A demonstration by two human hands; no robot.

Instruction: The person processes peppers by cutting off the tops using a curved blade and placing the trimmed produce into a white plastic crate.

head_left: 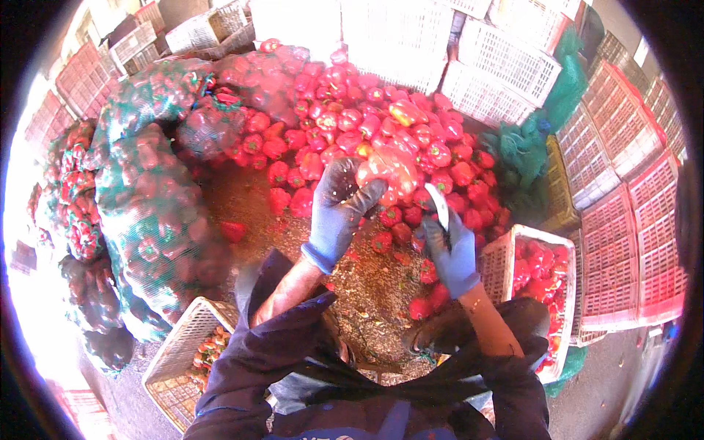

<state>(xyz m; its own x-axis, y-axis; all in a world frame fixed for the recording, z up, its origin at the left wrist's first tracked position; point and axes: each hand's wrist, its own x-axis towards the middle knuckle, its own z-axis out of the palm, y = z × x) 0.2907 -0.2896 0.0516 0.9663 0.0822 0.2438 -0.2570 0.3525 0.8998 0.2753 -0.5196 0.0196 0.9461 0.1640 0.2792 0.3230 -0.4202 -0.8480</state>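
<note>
Currently, the only writing in sight is a strip of pale lettering on the dark garment (367,422) over the person's front; the lower edge of the view cuts it off. The left grip (334,213), in a blue glove with dark-coated fingers, is closed on a large red pepper (392,172), its thumb laid against the near side. That pepper is held up in front of the pile of red peppers (330,132), near the middle of the view. The right grip (451,253), gloved alike, is closed around a knife (438,204) with a pale curved blade. The blade points up and leftward, just beside the pepper; whether they touch, I cannot tell.

Near the right forearm, a pale crate (499,268) holds more red peppers. By the left sleeve, another crate (180,352) contains small orange, red and green pieces. Green mesh sacks (150,231) full of peppers stand along the left, and latticed plastic crates (605,257) are stacked at the right.
</note>
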